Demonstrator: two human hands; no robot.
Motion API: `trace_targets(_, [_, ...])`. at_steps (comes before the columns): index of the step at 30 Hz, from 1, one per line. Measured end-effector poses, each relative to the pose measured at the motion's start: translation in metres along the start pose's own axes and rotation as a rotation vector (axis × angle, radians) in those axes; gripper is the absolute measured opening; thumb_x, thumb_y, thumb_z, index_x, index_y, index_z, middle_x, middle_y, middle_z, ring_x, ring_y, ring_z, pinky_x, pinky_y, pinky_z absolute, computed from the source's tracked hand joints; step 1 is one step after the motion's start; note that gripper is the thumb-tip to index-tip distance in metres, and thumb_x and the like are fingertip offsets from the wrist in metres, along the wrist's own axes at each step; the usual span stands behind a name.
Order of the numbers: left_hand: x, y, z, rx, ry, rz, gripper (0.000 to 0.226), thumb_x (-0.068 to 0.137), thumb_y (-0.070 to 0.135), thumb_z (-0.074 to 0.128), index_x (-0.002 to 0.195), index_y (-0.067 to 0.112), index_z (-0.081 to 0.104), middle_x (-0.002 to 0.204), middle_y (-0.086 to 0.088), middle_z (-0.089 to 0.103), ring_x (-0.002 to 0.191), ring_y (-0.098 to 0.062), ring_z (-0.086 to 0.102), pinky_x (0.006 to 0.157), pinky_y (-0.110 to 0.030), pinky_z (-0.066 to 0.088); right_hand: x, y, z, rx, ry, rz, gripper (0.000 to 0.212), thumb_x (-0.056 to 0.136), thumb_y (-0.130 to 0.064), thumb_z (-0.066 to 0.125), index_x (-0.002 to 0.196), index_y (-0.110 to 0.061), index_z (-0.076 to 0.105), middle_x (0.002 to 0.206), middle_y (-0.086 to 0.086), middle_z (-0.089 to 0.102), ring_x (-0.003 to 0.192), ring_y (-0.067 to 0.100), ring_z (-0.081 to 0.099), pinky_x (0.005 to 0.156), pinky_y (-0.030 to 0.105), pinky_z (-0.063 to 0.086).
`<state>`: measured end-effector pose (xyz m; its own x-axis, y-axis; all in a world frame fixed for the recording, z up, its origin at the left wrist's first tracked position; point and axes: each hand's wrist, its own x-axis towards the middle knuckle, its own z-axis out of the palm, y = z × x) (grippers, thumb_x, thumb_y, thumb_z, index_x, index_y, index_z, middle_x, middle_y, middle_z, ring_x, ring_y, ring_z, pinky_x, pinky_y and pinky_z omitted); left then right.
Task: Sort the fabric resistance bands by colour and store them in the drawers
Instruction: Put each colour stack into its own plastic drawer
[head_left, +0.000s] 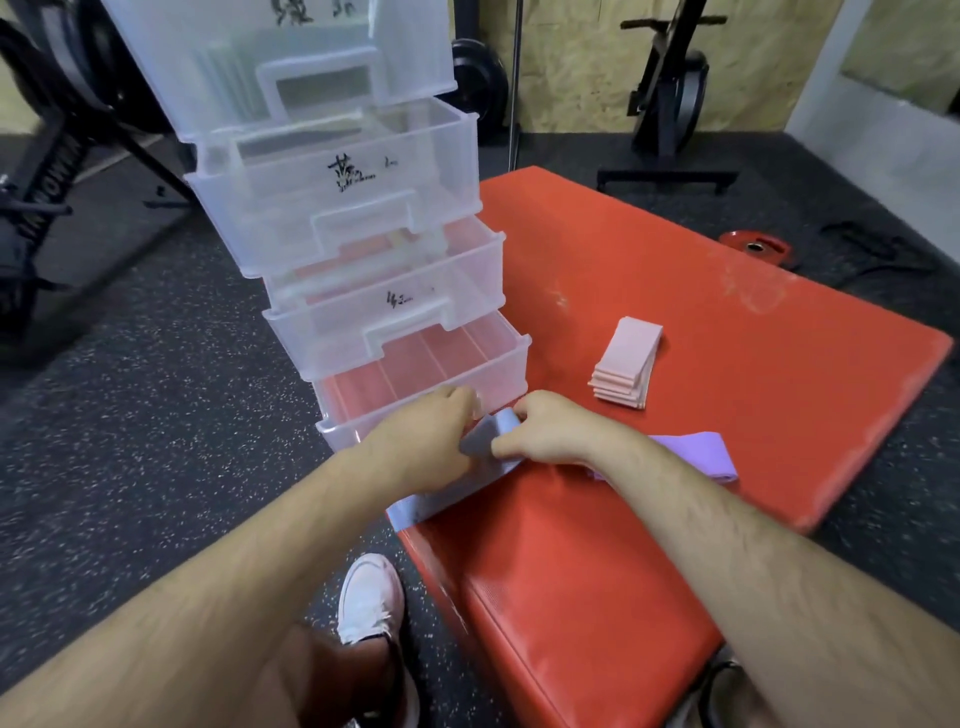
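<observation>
1. At the near corner of the red mat (675, 270), seen from the head camera, both hands work one blue band (415, 512) just in front of the lowest drawer (511, 374) of the clear drawer stack (337, 208).
2. The left hand (431, 436) lies over the band with its fingers curled at the raised end. The right hand (545, 431) pinches that same end from the other side.
3. The band's far end trails back off the mat edge.
4. A purple band (696, 457) lies loose on the mat behind the right forearm. A folded pink stack (626, 366) sits well apart, further up the mat.
5. All four drawers stand pulled out in steps, and the lowest looks bare inside.
6. Step in hand, as I judge it: folding the blue band before storing it.
7. The next move calls for finishing the fold, then lifting it to the drawer marked for blue. The labels are hard to read from here.
</observation>
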<state>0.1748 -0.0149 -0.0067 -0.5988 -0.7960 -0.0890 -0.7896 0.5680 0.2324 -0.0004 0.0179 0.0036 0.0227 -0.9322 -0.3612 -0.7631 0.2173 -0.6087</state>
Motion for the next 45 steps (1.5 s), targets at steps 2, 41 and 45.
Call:
trace_targets(2, [-0.003, -0.003, 0.006, -0.062, 0.041, 0.058, 0.054, 0.072, 0.028, 0.074, 0.117, 0.015, 0.047, 0.114, -0.002, 0.047, 0.109, -0.025, 0.051, 0.09, -0.034, 0.043, -0.003, -0.004, -0.001, -0.031, -0.015, -0.06, 0.022, 0.07, -0.028, 0.074, 0.067, -0.019, 0.053, 0.06, -0.007, 0.049, 0.053, 0.013, 0.042, 0.045, 0.025, 0.032])
trace_targets(41, [-0.016, -0.076, -0.226, -0.189, 0.877, -0.139, 0.032, 0.086, 0.037, 0.072, 0.111, 0.036, 0.053, 0.11, 0.018, 0.052, 0.091, -0.014, 0.054, 0.08, -0.042, 0.052, 0.068, -0.187, -0.166, -0.261, 0.495, -0.837, 0.045, 0.087, -0.014, 0.062, 0.132, -0.018, 0.056, 0.121, -0.009, 0.053, 0.109, 0.003, 0.05, 0.093, 0.012, 0.036])
trace_targets(45, [-0.017, -0.073, -0.225, -0.208, 0.863, -0.167, 0.036, 0.084, 0.036, 0.073, 0.114, 0.038, 0.054, 0.108, 0.019, 0.053, 0.098, -0.012, 0.052, 0.082, -0.041, 0.052, 0.067, -0.185, -0.167, -0.229, 0.463, -0.831, 0.041, 0.082, -0.018, 0.061, 0.122, -0.025, 0.06, 0.116, -0.009, 0.058, 0.105, 0.008, 0.056, 0.09, 0.021, 0.042])
